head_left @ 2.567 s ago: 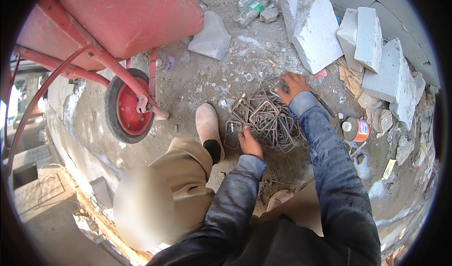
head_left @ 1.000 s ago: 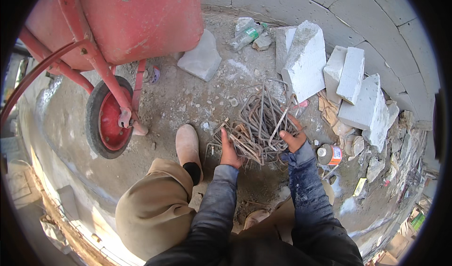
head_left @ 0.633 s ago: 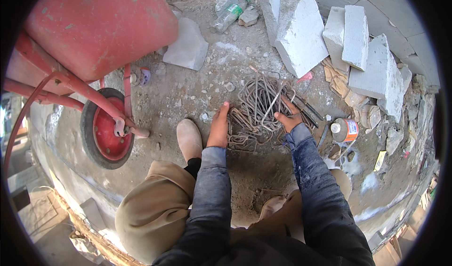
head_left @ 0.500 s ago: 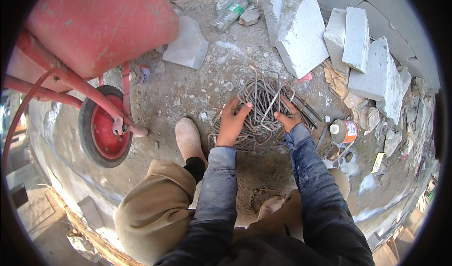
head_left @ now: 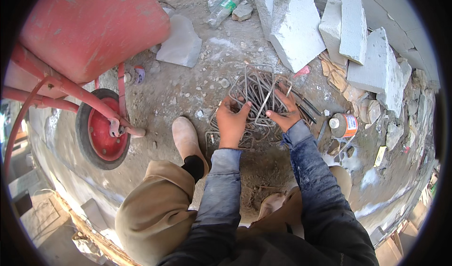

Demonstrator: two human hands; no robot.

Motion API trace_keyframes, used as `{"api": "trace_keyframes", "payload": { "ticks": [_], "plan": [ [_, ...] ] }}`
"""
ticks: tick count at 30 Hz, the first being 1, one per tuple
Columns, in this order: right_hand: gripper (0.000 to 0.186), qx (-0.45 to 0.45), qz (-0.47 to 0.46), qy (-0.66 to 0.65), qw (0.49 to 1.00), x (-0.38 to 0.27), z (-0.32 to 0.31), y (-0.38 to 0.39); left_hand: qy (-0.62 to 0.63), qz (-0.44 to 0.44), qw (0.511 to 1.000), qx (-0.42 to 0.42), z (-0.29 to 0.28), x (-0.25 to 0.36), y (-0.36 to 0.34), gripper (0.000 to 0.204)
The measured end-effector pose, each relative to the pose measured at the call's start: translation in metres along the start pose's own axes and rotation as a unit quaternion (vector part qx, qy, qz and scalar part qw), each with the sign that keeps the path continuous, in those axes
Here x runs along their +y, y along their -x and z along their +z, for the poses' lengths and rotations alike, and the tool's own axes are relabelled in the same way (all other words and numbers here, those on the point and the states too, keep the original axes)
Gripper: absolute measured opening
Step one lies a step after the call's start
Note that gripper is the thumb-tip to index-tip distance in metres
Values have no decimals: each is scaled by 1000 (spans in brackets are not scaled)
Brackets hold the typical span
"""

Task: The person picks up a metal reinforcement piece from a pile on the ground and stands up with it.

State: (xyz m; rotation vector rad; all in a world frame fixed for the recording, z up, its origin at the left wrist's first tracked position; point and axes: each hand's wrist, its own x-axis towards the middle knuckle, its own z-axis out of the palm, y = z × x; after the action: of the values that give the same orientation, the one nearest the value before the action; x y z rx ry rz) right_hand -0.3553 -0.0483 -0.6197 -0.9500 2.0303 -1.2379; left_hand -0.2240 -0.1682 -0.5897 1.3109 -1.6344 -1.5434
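While both hands grip the bent-wire stirrup bundle (head_left: 261, 101), left hand (head_left: 231, 121) closed, right hand (head_left: 284, 111) splayed, gathering looks half done; loose loops remain.

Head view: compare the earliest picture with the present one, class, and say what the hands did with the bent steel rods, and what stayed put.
Both hands closed in on the pile of bent steel rods: the left hand moved up from the pile's near edge and grips it; the right hand drew back from its far side and holds rods too. The red wheelbarrow, grey blocks and small can stayed put.
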Motion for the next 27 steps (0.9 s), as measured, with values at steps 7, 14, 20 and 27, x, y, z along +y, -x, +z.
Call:
{"api": "trace_keyframes", "payload": {
  "ticks": [7, 14, 20, 27],
  "plan": [
    [50, 35, 50, -160, 985, 7, -9, -6, 60, -22, 997, -52, 5, 14, 6, 25],
    [60, 28, 101, -353, 930, 14, -18, -8, 69, -47, 993, -80, 0, 7, 2, 35],
    [54, 21, 112, -372, 921, 4, -30, -14, 20, -25, 997, -73, -3, -12, -2, 55],
    [34, 37, 203, -279, 938, 20, -33, -18, -77, 25, 995, -54, 6, 2, 5, 72]
  ]
}}
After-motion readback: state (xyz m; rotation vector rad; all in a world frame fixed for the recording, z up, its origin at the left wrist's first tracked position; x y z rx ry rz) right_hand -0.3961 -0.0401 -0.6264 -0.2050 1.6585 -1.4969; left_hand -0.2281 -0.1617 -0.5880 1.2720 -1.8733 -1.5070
